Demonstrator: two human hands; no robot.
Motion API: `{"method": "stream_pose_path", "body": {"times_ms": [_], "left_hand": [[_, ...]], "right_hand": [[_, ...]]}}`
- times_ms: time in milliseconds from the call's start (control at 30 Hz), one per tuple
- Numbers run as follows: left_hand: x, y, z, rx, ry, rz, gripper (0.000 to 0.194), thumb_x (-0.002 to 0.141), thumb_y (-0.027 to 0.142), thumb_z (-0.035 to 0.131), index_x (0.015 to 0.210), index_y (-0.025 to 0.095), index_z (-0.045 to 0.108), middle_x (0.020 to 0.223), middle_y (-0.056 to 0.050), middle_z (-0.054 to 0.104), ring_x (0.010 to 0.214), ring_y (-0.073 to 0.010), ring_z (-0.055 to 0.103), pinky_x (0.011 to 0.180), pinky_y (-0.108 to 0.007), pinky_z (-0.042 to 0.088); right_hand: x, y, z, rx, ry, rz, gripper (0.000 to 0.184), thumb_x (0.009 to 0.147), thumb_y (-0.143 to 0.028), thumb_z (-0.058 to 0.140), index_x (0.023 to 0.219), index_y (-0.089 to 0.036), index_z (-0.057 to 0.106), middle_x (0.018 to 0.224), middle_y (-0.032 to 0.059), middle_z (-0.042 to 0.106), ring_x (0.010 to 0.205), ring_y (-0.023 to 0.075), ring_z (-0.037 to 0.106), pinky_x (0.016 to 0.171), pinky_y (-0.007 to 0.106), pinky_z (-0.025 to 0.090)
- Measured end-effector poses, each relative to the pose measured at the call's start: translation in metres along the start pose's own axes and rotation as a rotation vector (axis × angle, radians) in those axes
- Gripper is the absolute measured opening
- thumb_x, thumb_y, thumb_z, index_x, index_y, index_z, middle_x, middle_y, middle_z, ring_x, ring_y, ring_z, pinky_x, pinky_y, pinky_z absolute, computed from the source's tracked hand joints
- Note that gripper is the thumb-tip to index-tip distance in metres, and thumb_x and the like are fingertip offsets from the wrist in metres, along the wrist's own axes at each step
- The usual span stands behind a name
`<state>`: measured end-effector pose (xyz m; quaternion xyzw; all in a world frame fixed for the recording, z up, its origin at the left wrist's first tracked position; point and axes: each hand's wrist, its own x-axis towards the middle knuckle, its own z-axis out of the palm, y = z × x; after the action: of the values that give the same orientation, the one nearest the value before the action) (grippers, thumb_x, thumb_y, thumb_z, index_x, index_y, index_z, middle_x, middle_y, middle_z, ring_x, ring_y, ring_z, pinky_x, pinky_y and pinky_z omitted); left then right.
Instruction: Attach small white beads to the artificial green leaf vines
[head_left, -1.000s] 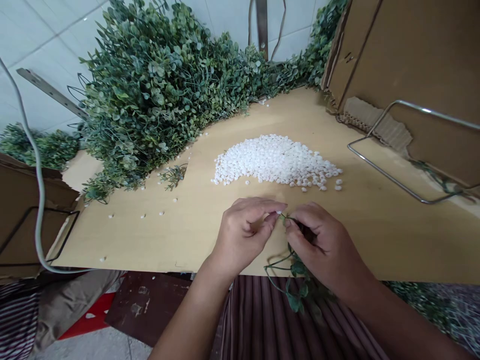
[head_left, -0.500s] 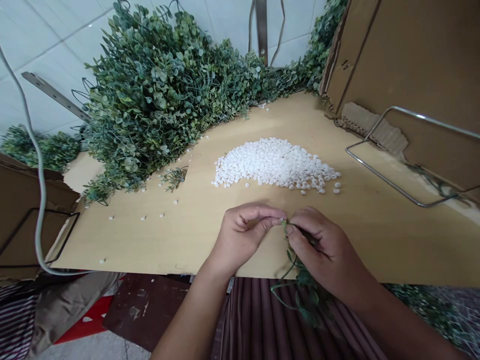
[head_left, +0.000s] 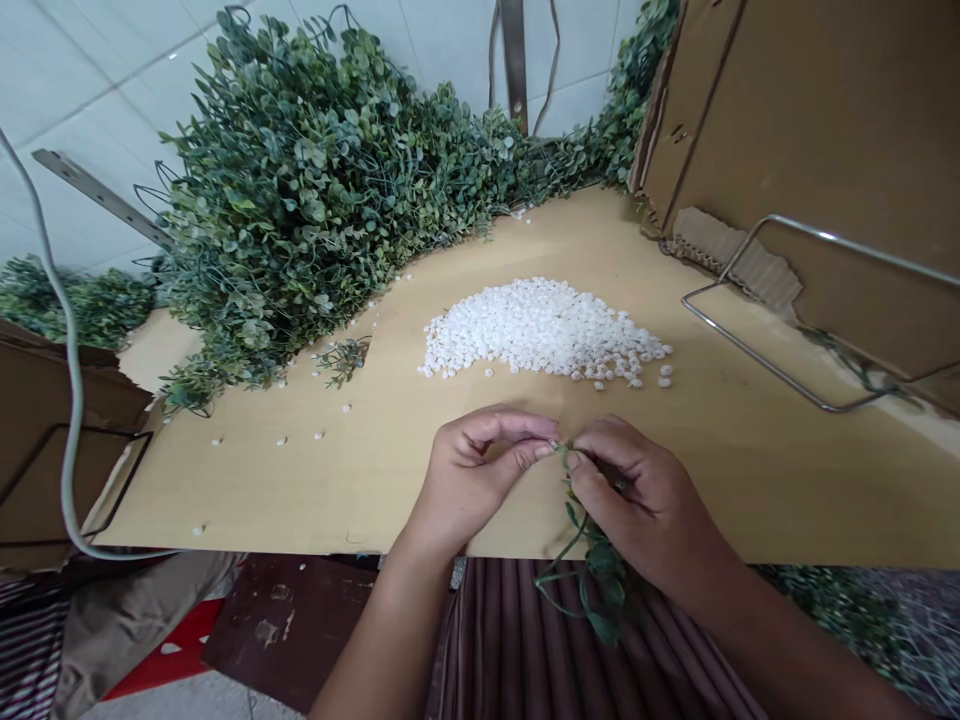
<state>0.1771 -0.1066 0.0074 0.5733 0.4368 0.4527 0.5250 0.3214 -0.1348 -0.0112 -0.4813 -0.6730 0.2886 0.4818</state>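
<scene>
Both hands meet at the near edge of the table [head_left: 300, 480], fingertips almost touching. The left hand [head_left: 480, 475] is pinched shut, thumb against forefinger, on something too small to make out (a second ago a white speck showed at those fingertips, most likely one of the beads). The right hand [head_left: 637, 495] is closed around the top of a green leafy sprig [head_left: 592, 580], whose stems and leaves hang below that hand, past the table edge and over the striped cloth [head_left: 495, 640] on the lap.

Compared with a second ago, very little has moved. The white speck between the left fingertips no longer shows, and the sprig's tip now sits right at the pinch, so I judge the small piece has been pressed onto or hidden against the stem tip. The sprig's lower loops have shifted slightly under the right hand. The whole view has also slid a little, which is the head moving, not the table.

Just beyond the hands lies the heap of white beads [head_left: 540, 330], unchanged. Farther off, to the left of the hands, the mound of green foliage [head_left: 300, 190] stands as before.
</scene>
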Motion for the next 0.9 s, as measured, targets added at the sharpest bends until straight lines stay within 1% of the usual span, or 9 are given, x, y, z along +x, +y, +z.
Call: {"method": "stream_pose_path", "body": {"times_ms": [133, 267, 467, 633, 700, 900], "left_hand": [[-0.0005, 0.0004, 0.0002, -0.01, -0.008, -0.014, 0.009, 0.067, 0.022, 0.076, 0.073, 0.017, 0.073, 0.079, -0.005, 0.074, 0.077, -0.0173, 0.069, 0.076, -0.028, 0.057], [-0.0007, 0.001, 0.0005, -0.022, -0.013, -0.022, 0.009, 0.066, 0.023, 0.076, 0.073, 0.018, 0.073, 0.08, -0.005, 0.075, 0.079, -0.0177, 0.069, 0.078, -0.029, 0.057], [-0.0002, 0.0011, -0.0005, -0.062, -0.025, -0.112, 0.015, 0.064, 0.028, 0.078, 0.074, 0.017, 0.074, 0.081, -0.006, 0.075, 0.08, -0.019, 0.069, 0.079, -0.031, 0.057], [0.0002, -0.0015, -0.0012, -0.123, -0.001, -0.173, 0.014, 0.064, 0.026, 0.078, 0.075, 0.018, 0.075, 0.079, -0.004, 0.075, 0.077, -0.0171, 0.069, 0.079, -0.03, 0.056], [0.0003, -0.0025, -0.0015, -0.133, 0.006, -0.182, 0.014, 0.065, 0.025, 0.078, 0.076, 0.018, 0.075, 0.08, -0.004, 0.075, 0.078, -0.017, 0.069, 0.08, -0.03, 0.056], [0.0003, -0.0034, -0.0012, -0.171, 0.018, -0.203, 0.017, 0.064, 0.024, 0.077, 0.079, 0.017, 0.074, 0.085, -0.005, 0.075, 0.084, -0.0185, 0.069, 0.084, -0.032, 0.054]], "right_hand": [[-0.0011, 0.0001, -0.0004, -0.014, 0.008, -0.002, 0.027, 0.081, -0.016, 0.042, 0.056, -0.02, 0.033, 0.054, -0.0025, 0.036, 0.057, 0.0146, 0.042, 0.053, 0.026, 0.033], [-0.0015, 0.0005, -0.001, -0.026, 0.0, -0.036, 0.026, 0.082, -0.014, 0.042, 0.058, -0.02, 0.034, 0.056, -0.0024, 0.037, 0.058, 0.0148, 0.042, 0.054, 0.026, 0.034], [-0.0002, 0.0008, -0.0016, -0.052, -0.02, -0.095, 0.025, 0.084, -0.012, 0.042, 0.061, -0.02, 0.036, 0.058, -0.0015, 0.04, 0.061, 0.0157, 0.044, 0.056, 0.027, 0.035], [-0.0011, 0.0044, 0.0, -0.109, -0.028, -0.086, 0.023, 0.088, -0.015, 0.042, 0.065, -0.02, 0.041, 0.062, -0.0001, 0.042, 0.062, 0.0166, 0.044, 0.056, 0.028, 0.035], [-0.0014, 0.0053, 0.0008, -0.142, -0.032, -0.089, 0.023, 0.089, -0.015, 0.042, 0.066, -0.02, 0.041, 0.064, 0.0009, 0.044, 0.063, 0.0172, 0.044, 0.057, 0.028, 0.036], [-0.0011, 0.0047, 0.0011, -0.234, -0.036, -0.161, 0.022, 0.088, -0.014, 0.041, 0.067, -0.021, 0.038, 0.067, 0.0025, 0.049, 0.067, 0.0191, 0.045, 0.059, 0.03, 0.038]]}}
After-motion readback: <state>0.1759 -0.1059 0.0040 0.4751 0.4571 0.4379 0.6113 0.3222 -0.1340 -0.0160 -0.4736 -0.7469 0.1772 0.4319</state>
